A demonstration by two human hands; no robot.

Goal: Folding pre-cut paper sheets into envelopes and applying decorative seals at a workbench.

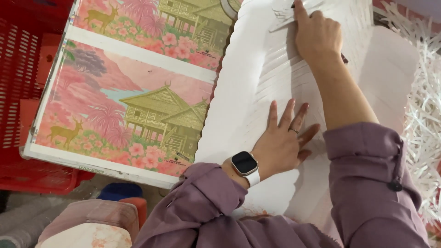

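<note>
My left hand (283,138) lies flat with fingers spread on a stack of white sheets with scalloped edges (248,92), pressing it down; a smartwatch sits on that wrist. My right hand (317,34) reaches to the far end of the same stack, fingers closed around a thin dark tool whose end shows near my wrist, with the index finger stretched along the paper. Next to the stack on the left lies a pile of printed sheets (128,101) showing pink flowers, deer and a yellow-green house.
A red plastic crate (23,69) stands at the left under the printed pile. White paper shreds (425,92) pile up at the right. Near the bottom left lie a pink stack (92,225) and blue and orange objects (121,193).
</note>
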